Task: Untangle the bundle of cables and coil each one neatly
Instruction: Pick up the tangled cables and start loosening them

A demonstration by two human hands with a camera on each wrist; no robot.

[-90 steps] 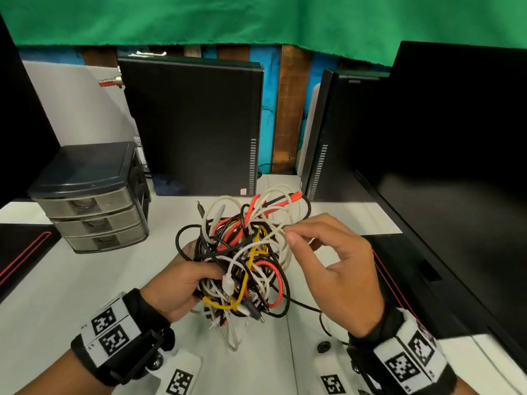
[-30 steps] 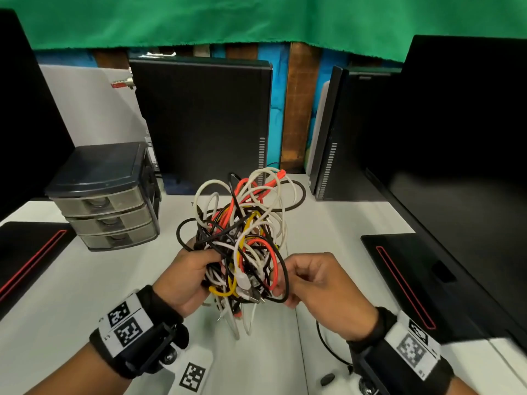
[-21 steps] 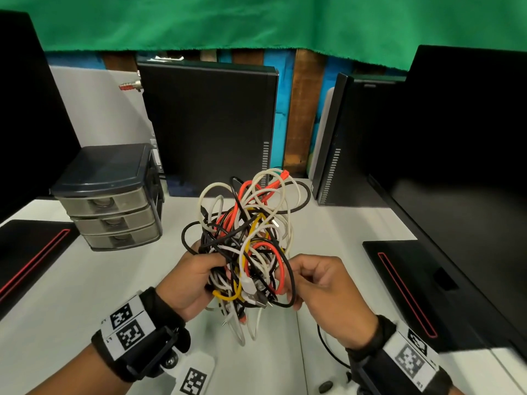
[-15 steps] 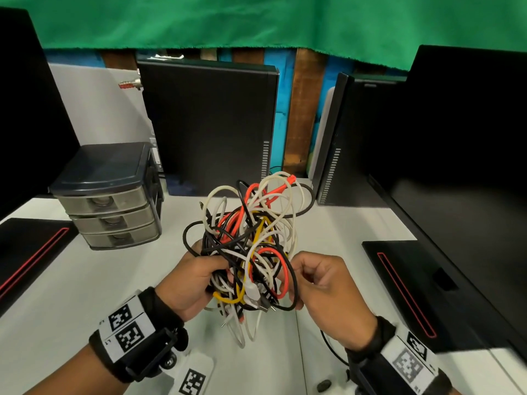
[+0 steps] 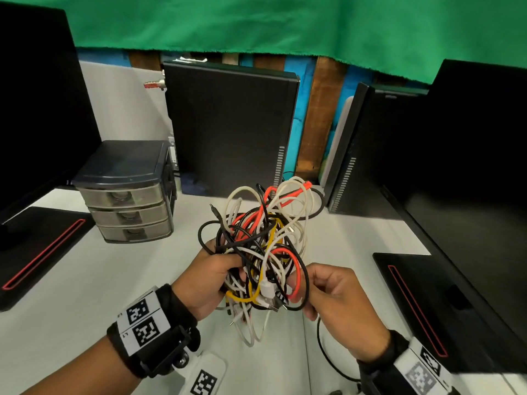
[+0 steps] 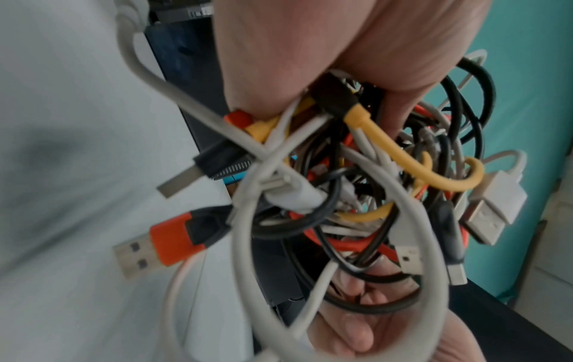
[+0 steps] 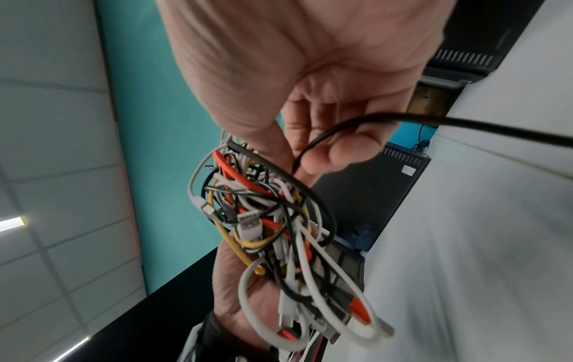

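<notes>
Where your two hands meet above the white desk, you hold one item: a cable bundle, a knotted ball of smooth round cords in white, black, orange-red and yellow, raised clear of the surface. Your left hand has its fingers curled round the bundle's left side. Your right hand pinches a glossy black cable at the right edge. Fittings noted: an orange-and-black USB plug, a white USB plug, and flat metal tips. How many cables there are is hard to make out. Behind stand a grey three-drawer plastic organiser and a matt black computer case; dark monitors are cut off at both edges.
</notes>
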